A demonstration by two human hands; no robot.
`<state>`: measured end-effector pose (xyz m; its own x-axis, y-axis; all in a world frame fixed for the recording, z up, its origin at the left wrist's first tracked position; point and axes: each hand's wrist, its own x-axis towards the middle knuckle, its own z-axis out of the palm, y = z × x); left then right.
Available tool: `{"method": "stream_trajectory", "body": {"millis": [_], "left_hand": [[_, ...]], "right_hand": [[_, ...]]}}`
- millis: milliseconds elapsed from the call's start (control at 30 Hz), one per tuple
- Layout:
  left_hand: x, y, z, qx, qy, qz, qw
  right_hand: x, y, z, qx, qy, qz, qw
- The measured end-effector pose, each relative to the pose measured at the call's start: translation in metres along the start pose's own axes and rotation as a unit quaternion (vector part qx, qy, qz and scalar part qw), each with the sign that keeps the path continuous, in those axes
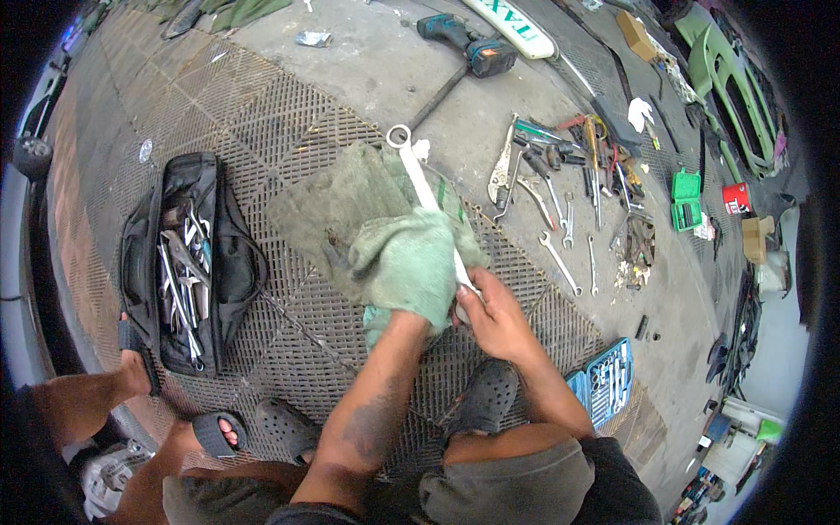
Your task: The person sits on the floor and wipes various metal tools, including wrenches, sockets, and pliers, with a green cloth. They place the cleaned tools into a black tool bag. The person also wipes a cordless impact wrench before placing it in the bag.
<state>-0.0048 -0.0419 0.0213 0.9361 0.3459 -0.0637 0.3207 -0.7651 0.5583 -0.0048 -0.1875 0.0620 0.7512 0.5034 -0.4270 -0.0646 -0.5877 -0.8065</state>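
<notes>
A long, pale metal wrench (420, 179) with a ring at its upper end slants across the middle of the view. Light green cloth (411, 262) covers my left hand (411, 320) and hides its fingers. Through that cloth, my left hand is closed around the wrench's shaft. Lower down, my right hand (494, 317) grips the wrench's near end between thumb and fingers, which conceal that end. Beneath both hands, a crumpled olive-green cloth (306, 206) lies spread on the mat.
An open black tool bag (254, 262) full of wrenches sits left, near another person's sandalled foot (219, 435). Pliers, screwdrivers and loose wrenches (560, 262) lie scattered right. A cordless impact wrench (468, 45) rests ahead; a blue socket case (604, 382) lies near right.
</notes>
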Motion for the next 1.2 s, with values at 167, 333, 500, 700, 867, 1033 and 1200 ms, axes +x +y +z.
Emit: {"method": "stream_trajectory", "body": {"millis": [167, 333, 500, 700, 867, 1033, 1200], "left_hand": [[0.035, -0.025, -0.004, 0.032, 0.052, -0.002, 0.998], [0.060, -0.074, 0.017, -0.388, 0.105, -0.183, 0.897], [0.062, -0.100, 0.026, -0.538, 0.132, -0.232, 0.799], [0.048, -0.081, -0.017, 0.068, 0.306, 0.020, 0.949], [0.041, -0.088, -0.062, -0.353, -0.006, -0.234, 0.906], [0.018, -0.136, -0.055, -0.424, 0.042, 0.011, 0.905], [0.007, -0.112, -0.035, -0.708, 0.013, -0.044, 0.705]], "right_hand": [[-0.022, -0.016, -0.005, 0.015, -0.046, 0.017, 0.999], [-0.036, -0.016, -0.003, 0.011, -0.086, -0.031, 0.996], [-0.046, -0.013, -0.018, 0.039, -0.114, -0.020, 0.993], [-0.045, -0.033, -0.064, -0.070, -0.118, -0.052, 0.989], [-0.065, -0.065, -0.107, -0.108, -0.145, -0.039, 0.983], [-0.070, -0.105, -0.161, -0.346, -0.096, -0.181, 0.916], [-0.036, -0.149, -0.178, -0.518, -0.224, -0.233, 0.792]]}}
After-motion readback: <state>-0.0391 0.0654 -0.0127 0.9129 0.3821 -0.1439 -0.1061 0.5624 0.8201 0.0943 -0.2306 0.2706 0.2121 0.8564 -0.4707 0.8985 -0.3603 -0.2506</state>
